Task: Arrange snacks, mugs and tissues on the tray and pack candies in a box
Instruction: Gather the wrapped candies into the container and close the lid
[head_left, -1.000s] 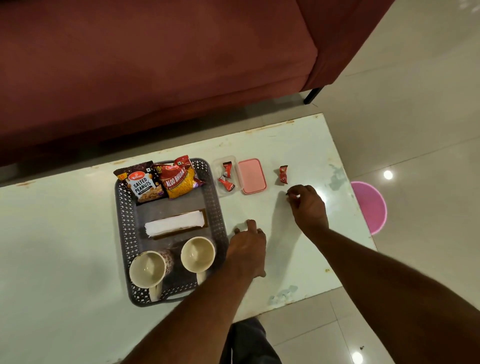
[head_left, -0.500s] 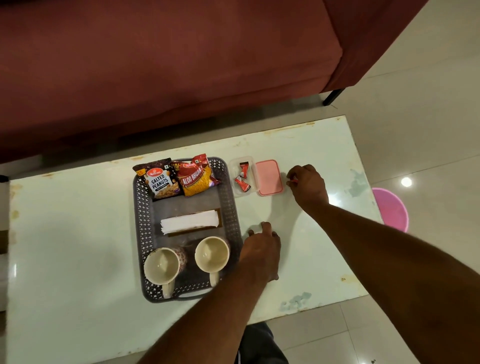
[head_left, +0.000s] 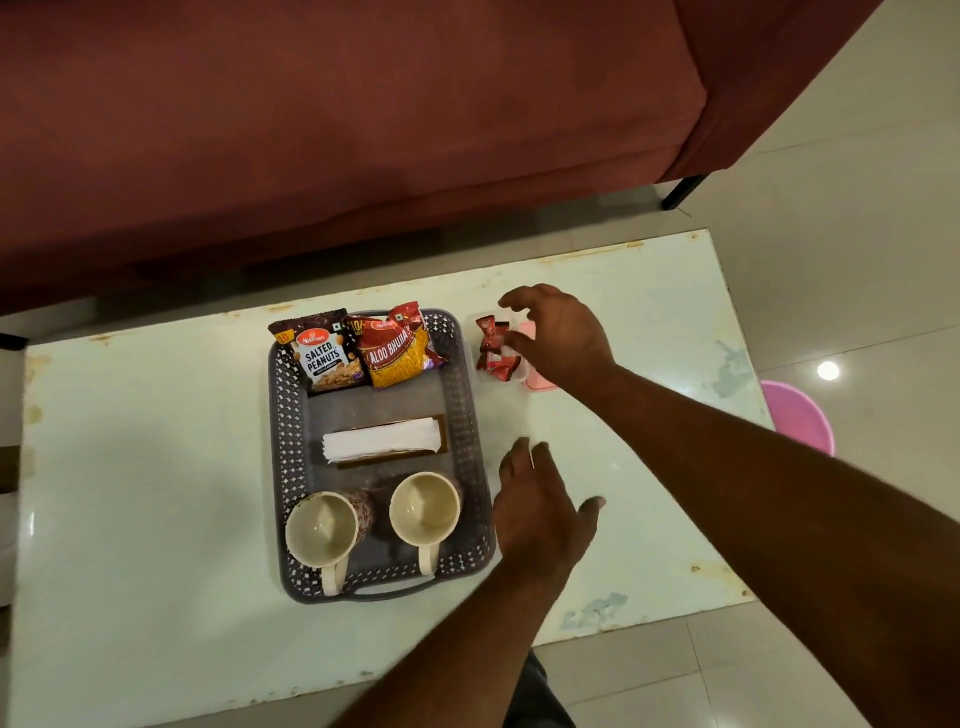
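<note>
My right hand (head_left: 563, 338) hovers over the clear box (head_left: 500, 347), grip released, fingers spread and empty; red candies (head_left: 493, 349) lie inside it. The pink lid (head_left: 537, 382) sits just beside the box, mostly hidden under my palm. My left hand (head_left: 540, 512) is open, grasping nothing, just right of the grey tray (head_left: 291, 467) on the surface (head_left: 156, 467). The tray carries the peanuts packet (head_left: 319, 358), bhujia packet (head_left: 397, 348), tissues (head_left: 382, 441) and two mugs (head_left: 322, 530).

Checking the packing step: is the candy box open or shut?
Open. The clear box shows red candies inside, uncovered, and its pink lid lies beside it on the table, partly hidden by the right hand.
</note>
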